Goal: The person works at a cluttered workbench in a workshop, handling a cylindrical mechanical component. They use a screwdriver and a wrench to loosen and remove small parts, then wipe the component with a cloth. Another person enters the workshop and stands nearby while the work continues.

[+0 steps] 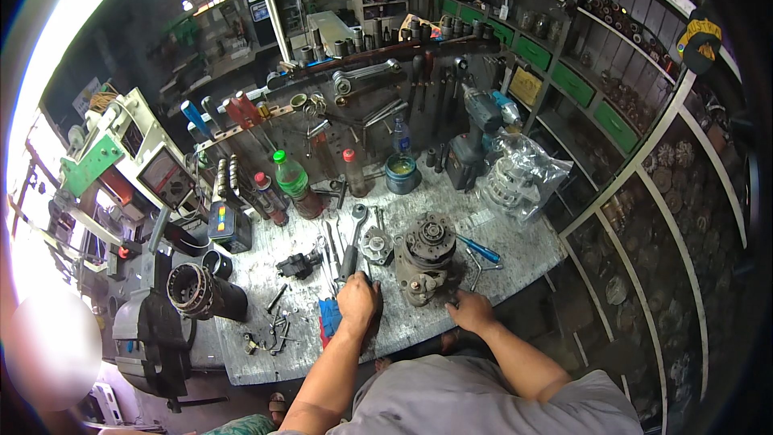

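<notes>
My left hand [359,300] is closed at the lower end of a ratchet wrench [350,260], whose black grip runs up from the fist to a round head. Beside the ratchet lies a small flanged metal cover [376,246]. A greasy round machine part, resembling an alternator [429,250], stands on the workbench [266,354] between my hands. My right hand [471,311] is by its lower right side, fingers loosely bent and apart, with nothing visible in them. Whether they touch the part I cannot tell. A blue-handled screwdriver [481,249] and a branched metal wrench [483,269] lie beyond that hand.
Bolts [279,330] and a black part [299,265] lie to the left, near a cylindrical housing [205,292]. Bottles [294,181], a blue jar [400,174], a cordless driver [477,133] and a plastic-bagged part [519,181] stand behind. Shelves [596,97] line the right.
</notes>
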Demonstrator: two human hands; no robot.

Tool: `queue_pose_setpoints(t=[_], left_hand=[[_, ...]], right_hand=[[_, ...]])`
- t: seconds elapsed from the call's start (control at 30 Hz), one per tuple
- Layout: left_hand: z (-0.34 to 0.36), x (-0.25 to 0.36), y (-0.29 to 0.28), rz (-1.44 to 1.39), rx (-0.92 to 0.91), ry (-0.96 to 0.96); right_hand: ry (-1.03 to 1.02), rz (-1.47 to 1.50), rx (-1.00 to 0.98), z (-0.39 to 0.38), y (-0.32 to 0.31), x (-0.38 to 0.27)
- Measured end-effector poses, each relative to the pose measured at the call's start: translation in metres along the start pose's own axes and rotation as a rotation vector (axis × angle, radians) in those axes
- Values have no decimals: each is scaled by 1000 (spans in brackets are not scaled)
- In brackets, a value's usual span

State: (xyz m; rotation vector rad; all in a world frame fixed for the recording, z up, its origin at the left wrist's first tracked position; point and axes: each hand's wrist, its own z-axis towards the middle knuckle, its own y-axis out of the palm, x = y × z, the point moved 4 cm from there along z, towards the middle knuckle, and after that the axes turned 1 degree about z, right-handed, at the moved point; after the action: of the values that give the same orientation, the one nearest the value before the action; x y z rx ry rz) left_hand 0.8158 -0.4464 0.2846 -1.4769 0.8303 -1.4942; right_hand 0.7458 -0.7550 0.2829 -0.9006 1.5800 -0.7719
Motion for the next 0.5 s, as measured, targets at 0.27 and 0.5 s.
queue_pose_setpoints(t=[0.27, 0.5], left_hand=[[-5, -4, -4, 114, -199, -220], [-40, 3, -19, -18, -147, -407]], right_hand=[[-29, -18, -143, 3, -8, 2], [-143, 52, -321, 16, -14, 20]])
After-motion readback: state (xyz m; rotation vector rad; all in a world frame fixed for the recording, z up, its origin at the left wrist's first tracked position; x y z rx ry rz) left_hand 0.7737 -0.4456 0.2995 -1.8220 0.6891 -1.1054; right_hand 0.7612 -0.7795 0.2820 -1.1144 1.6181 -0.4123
